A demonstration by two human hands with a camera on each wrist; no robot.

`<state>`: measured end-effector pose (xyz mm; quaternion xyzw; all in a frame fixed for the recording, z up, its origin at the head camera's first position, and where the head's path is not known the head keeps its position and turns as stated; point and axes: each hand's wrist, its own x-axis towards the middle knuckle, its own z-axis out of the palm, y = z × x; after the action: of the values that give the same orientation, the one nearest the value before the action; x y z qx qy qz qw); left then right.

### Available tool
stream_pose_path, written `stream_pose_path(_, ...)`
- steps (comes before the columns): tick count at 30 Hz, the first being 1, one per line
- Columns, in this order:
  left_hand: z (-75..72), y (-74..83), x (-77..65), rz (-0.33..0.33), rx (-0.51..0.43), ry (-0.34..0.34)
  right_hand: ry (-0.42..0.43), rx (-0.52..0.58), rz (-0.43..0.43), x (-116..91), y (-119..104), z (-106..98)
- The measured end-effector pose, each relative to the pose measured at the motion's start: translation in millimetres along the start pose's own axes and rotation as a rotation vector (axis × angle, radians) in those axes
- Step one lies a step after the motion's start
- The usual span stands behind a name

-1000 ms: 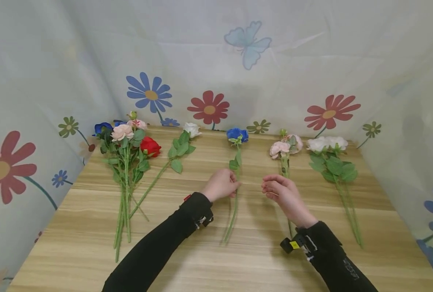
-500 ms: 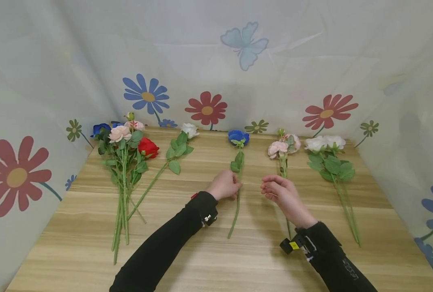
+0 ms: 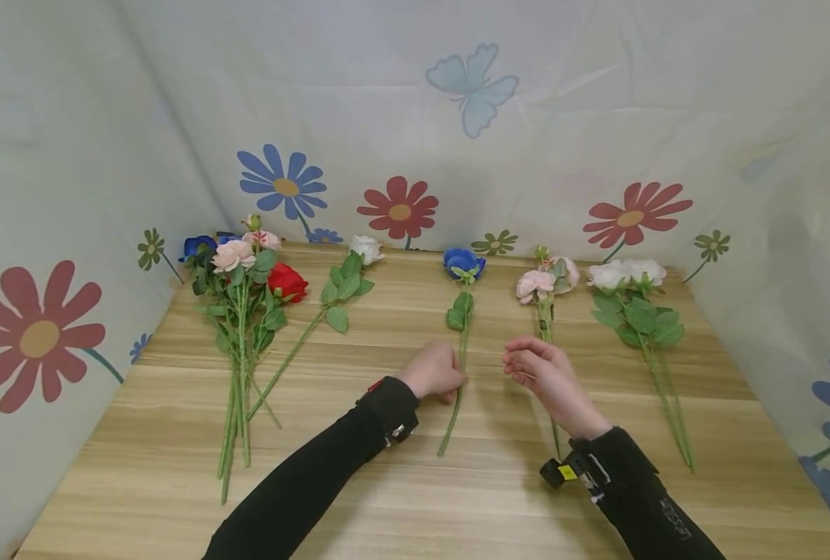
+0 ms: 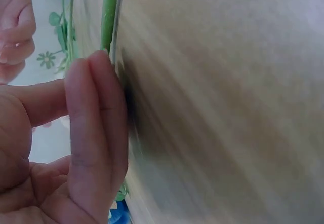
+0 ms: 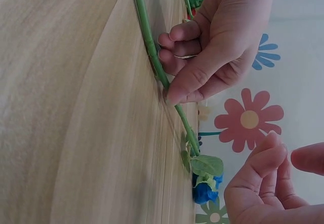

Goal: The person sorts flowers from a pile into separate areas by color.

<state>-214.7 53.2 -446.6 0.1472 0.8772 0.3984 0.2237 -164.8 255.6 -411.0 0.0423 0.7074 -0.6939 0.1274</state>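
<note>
A single blue rose (image 3: 464, 264) with a long green stem lies in the middle of the wooden table, its bloom toward the back curtain. My left hand (image 3: 434, 371) pinches that stem below the leaves. In the right wrist view, the thumb of the left hand (image 5: 215, 51) sits against the green stem (image 5: 148, 36). My right hand (image 3: 553, 383) hovers to the right of the rose, fingers loosely curved, holding nothing. Beneath and behind it lies a stem with pale pink flowers (image 3: 537, 286), partly hidden by the hand.
At left lies a bunch of blue and pink flowers (image 3: 233, 254) and a red rose (image 3: 287, 282). Beside it, a white rose (image 3: 366, 249) slants across the table. White roses (image 3: 627, 274) lie at right. A flower-printed curtain (image 3: 358, 101) encloses the table (image 3: 386, 505).
The blue rose has shifted slightly right and its stem now slants more. My left hand has moved a little right and down along the stem. The right hand has stayed nearly still.
</note>
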Motion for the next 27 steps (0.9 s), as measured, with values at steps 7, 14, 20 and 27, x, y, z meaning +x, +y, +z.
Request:
stream_pose_path(7, 4.5, -0.1, 7.9, -0.012, 0.051, 0.004, -0.004, 0.008, 0.007, 1, 3, -1)
stream_pose_path(14, 6.9, -1.3, 11.2, -0.008, 0.048, 0.012, -0.006, 0.005, 0.015, 2, 2, 1)
stream_pose_path(20, 0.0, -3.8, 2.4, 0.031, 0.053, 0.041, -0.002, 0.009, 0.018, 3, 1, 5)
stream_pose_path(27, -18.0, -18.3, -12.3, 0.123, 0.169, 0.136, 0.012, 0.035, -0.016, 6, 1, 18)
